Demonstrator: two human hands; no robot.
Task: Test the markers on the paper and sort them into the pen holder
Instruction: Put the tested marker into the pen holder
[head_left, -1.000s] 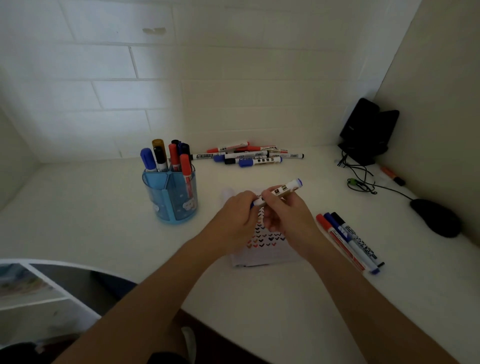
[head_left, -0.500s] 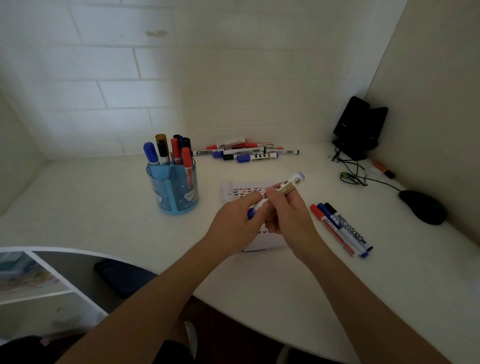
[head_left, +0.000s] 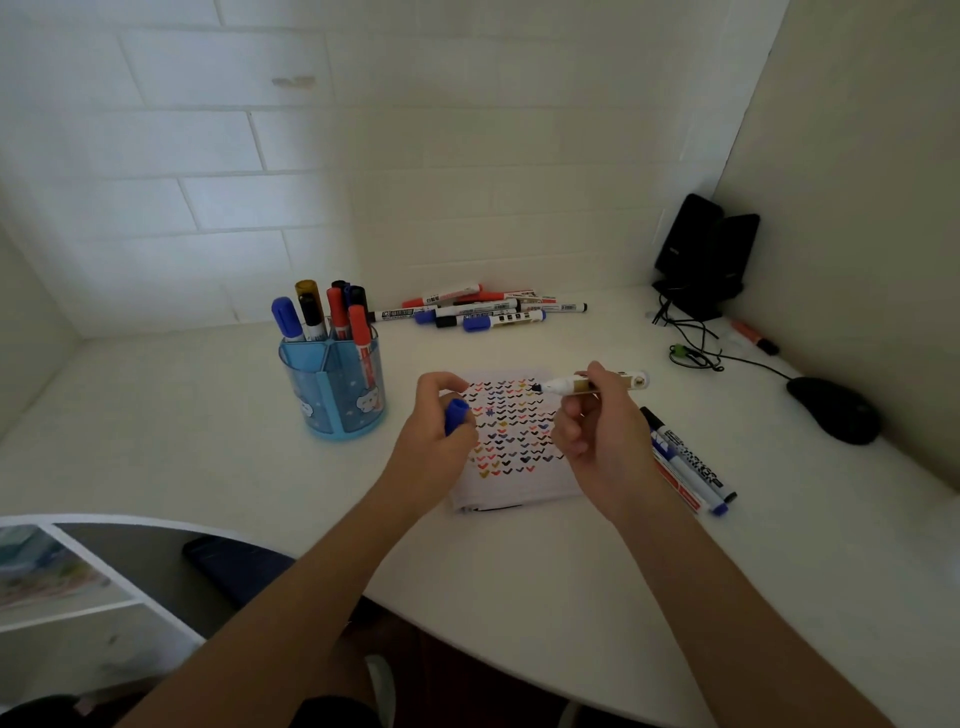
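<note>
Head view: has pulled the blue cap (head_left: 457, 415) off the marker (head_left: 569, 386) since half a second back, parting the hands. Curls the left grip (head_left: 436, 441) round that cap over the paper's (head_left: 514, 488) left edge. Pinches the marker barrel in the right grip (head_left: 597, 436), tip at the top ticks, contact unclear. Leaves the pen holder (head_left: 332, 400) standing left of the paper on the tabletop (head_left: 156, 441).

Uncapped marker (head_left: 563, 385), tip at tick-covered paper (head_left: 514, 431); blue pen holder (head_left: 332, 395) beside.
</note>
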